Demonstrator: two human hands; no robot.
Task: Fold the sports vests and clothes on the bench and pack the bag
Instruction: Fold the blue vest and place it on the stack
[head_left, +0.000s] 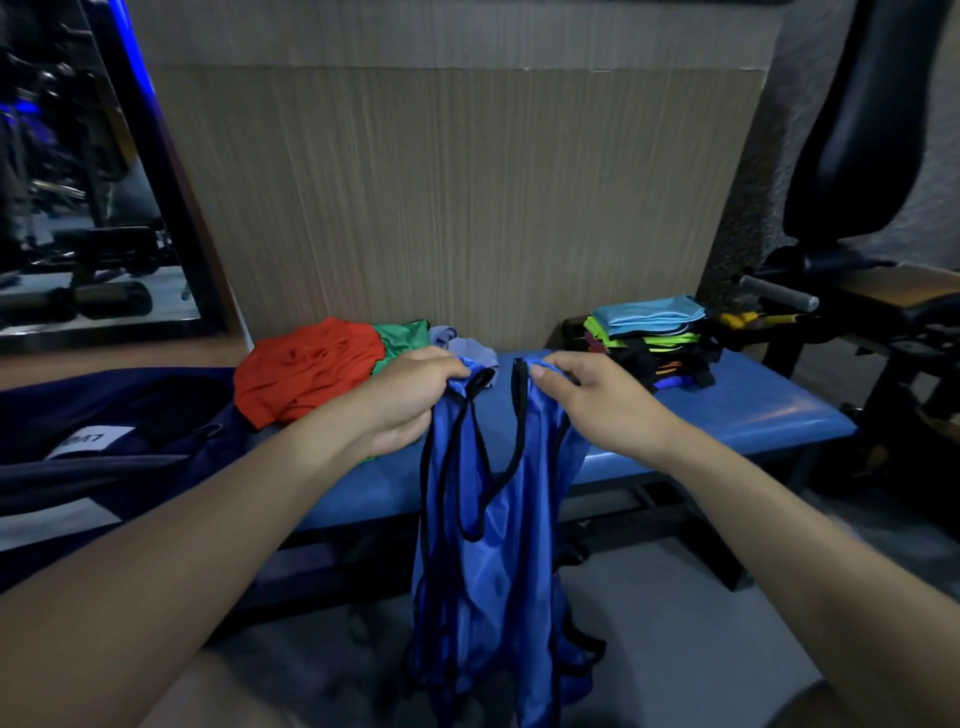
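A blue sports vest (498, 561) with black trim hangs in front of the blue padded bench (727, 415), reaching down toward the floor. My left hand (410, 400) grips its left shoulder strap and my right hand (597, 400) pinches its right strap, both held above the bench's front edge. Unfolded clothes lie on the bench behind my left hand: a red garment (306, 374), a green one (400, 338) and a grey-blue one (462, 345). A stack of folded vests (649, 343) with a light blue piece on top sits at the bench's right. A dark navy bag (130, 441) lies at the left.
A wood-panelled wall rises behind the bench. A mirror (78, 182) fills the left wall. Black gym equipment with a padded seat (857, 156) stands at the right, close to the bench end. Grey floor lies below the bench.
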